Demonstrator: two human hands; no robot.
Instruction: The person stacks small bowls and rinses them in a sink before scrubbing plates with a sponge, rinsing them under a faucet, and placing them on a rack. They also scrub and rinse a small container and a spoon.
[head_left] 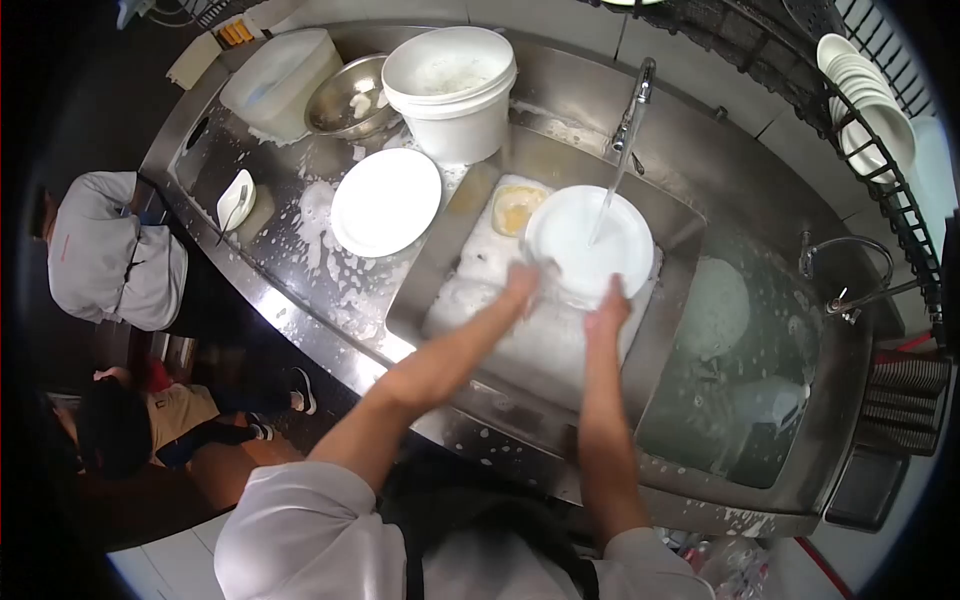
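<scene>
Under the stream from the tap (634,110), a round white plate (590,235) is tilted over the left basin. My left hand (525,285) is at its near left rim, fingers curled there and blurred. At the near right rim, my right hand (608,303) grips the plate, with fingers on its edge. White foam (500,345) covers the basin (420,275) beneath. A small bowl with yellowish contents (518,208) sits just left of the plate, close to my left hand.
Left on the steel counter are another white plate (386,202), a white bucket (450,95), a metal bowl (345,100), a plastic tub (283,80) and a small white dish (237,200). The right basin (740,380) holds water. Stacked dishes (870,110) fill the rack. Two people are at left.
</scene>
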